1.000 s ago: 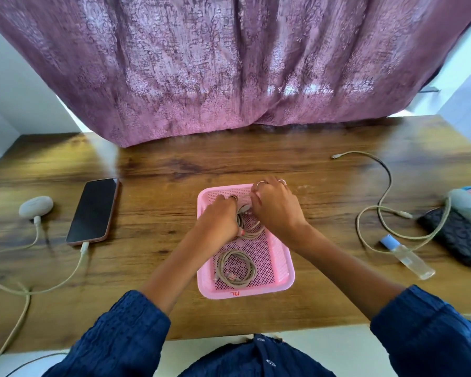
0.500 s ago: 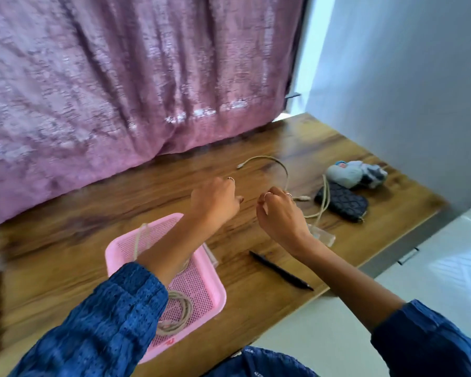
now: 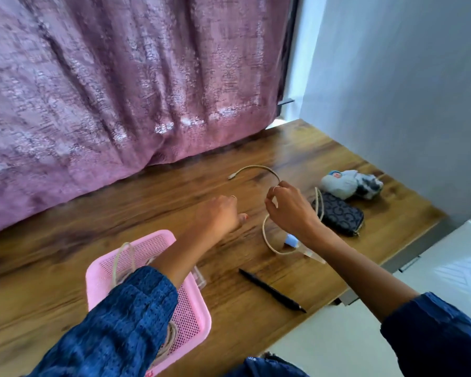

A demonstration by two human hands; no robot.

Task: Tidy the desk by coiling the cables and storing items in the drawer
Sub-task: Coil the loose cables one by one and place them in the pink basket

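A beige cable (image 3: pixel 265 235) lies in loose loops on the wooden desk (image 3: pixel 256 303), its plug end at the back. My right hand (image 3: pixel 290 210) pinches this cable and lifts a stretch of it off the desk. My left hand (image 3: pixel 219 217) hovers loosely curled just left of the cable, holding nothing that I can see. A pink mesh basket (image 3: pixel 199 317) sits at the lower left with coiled beige cables (image 3: pixel 169 338) inside, partly hidden by my left sleeve.
A black pen (image 3: pixel 272 291) lies near the front edge. A dark patterned pouch (image 3: pixel 337 216) and a grey cloth bundle (image 3: pixel 348 183) sit at the right. A small clear bottle with a blue cap (image 3: pixel 291 240) lies under my right wrist. A purple curtain (image 3: pixel 120 91) hangs behind.
My view swung right from the basket. Both hands left the basket and moved to the loose cable on the right; my right hand has now pinched and raised it.
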